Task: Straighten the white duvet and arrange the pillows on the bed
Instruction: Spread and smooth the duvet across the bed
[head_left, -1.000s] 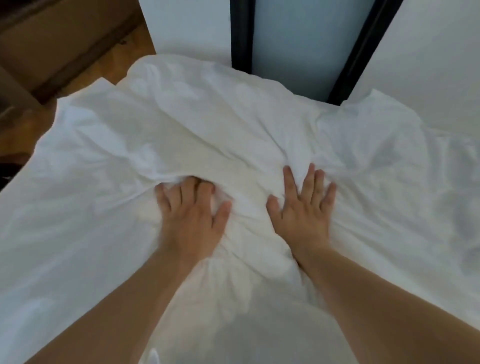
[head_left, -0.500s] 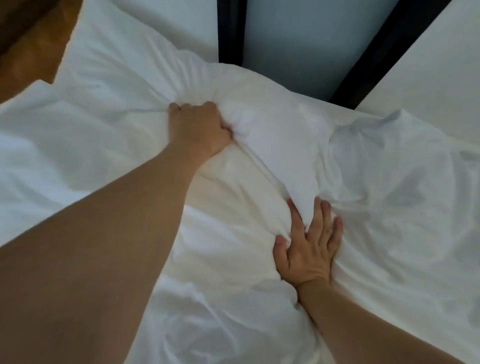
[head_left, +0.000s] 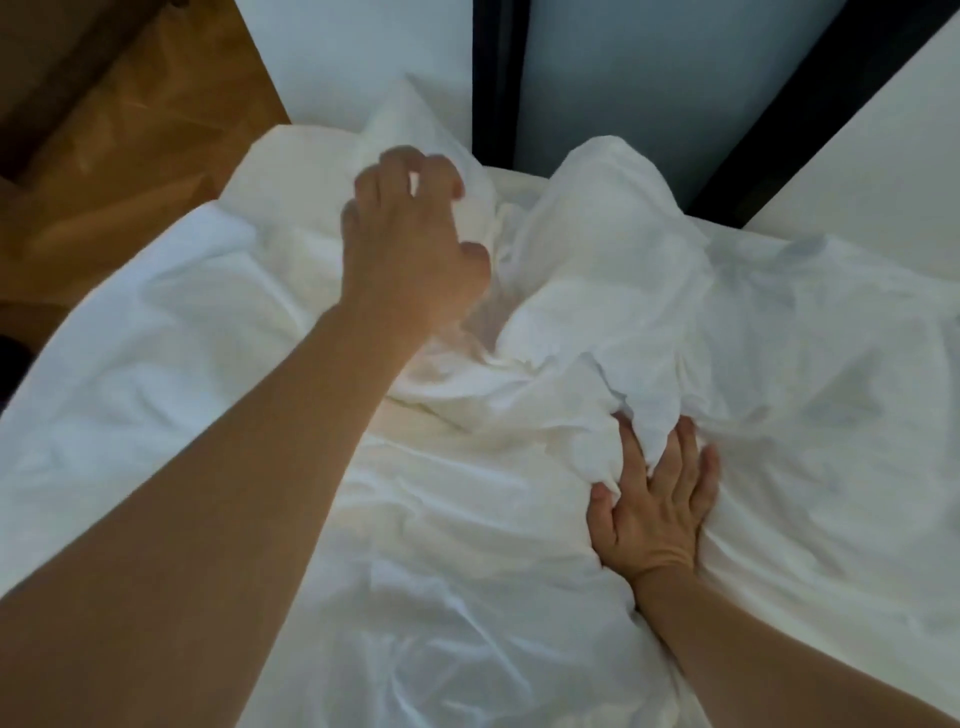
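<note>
A rumpled white duvet (head_left: 467, 519) covers the bed, bunched into a ridge at centre. The left hand (head_left: 410, 249) hovers above the far folds, fingers curled apart, gripping nothing; the right hand (head_left: 654, 509) presses flat, fingers spread, against the ridge. One pillow corner (head_left: 405, 124) shows near two dark posts (head_left: 498, 83). Wooden floor (head_left: 130, 130) lies left.

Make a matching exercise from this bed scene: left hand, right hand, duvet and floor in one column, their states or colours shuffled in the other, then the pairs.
1. left hand
2. right hand
3. duvet
4. floor

A. white and rumpled
B. pressed flat on the bedding
C. brown wood
D. raised, fingers curled and open

Pairs: 1-D, 2-B, 3-A, 4-C
</note>
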